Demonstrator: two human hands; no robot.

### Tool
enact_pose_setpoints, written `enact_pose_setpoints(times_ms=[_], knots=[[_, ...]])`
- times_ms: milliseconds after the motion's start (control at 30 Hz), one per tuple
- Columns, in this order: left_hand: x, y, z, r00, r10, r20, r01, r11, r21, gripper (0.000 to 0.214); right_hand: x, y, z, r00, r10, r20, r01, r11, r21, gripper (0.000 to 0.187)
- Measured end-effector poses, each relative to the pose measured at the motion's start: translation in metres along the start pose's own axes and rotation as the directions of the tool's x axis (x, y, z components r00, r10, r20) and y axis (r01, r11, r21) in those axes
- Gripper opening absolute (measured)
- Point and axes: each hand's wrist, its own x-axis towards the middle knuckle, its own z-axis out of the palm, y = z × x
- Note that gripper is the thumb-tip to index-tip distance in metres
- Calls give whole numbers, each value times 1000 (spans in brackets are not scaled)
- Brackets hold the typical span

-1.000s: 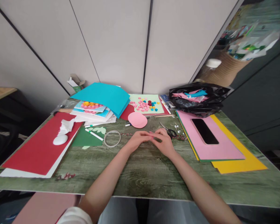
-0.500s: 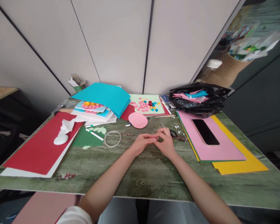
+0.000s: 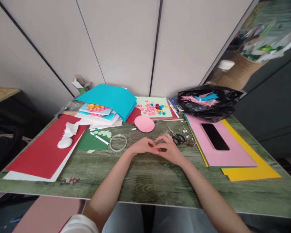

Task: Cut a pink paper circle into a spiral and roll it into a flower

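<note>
My left hand (image 3: 142, 146) and my right hand (image 3: 168, 149) meet over the middle of the green table (image 3: 145, 181), fingertips pinched together on a tiny red piece (image 3: 156, 149) that is too small to name. Scissors (image 3: 176, 137) lie just right of my right hand. A roll of clear tape (image 3: 118, 142) lies left of my left hand, and a pink paper circle (image 3: 144, 123) sits behind the hands.
Red sheet (image 3: 43, 152) with a white lump at left. Stack of cards under a teal sheet (image 3: 109, 98) at back. Pale green card with small paper rolls (image 3: 153, 108). Black bag of scraps (image 3: 208, 102). Phone (image 3: 215, 136) on pink and yellow sheets at right.
Both hands have stayed together at the table's middle, fingers shifting slightly round the small piece. The camera has tilted a little.
</note>
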Motion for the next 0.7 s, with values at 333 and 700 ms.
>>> enact_pose_setpoints(times_ms=[333,700], knots=[[12,-6,36,993,-29,-119,-47,807,-589,21,2,-2,-10,959,68,-274,-87,995,-55,8],[13,-4,32,986,-66,-152,-39,802,-596,24,1,-1,-9,971,49,-232,-61,997,-47,2]])
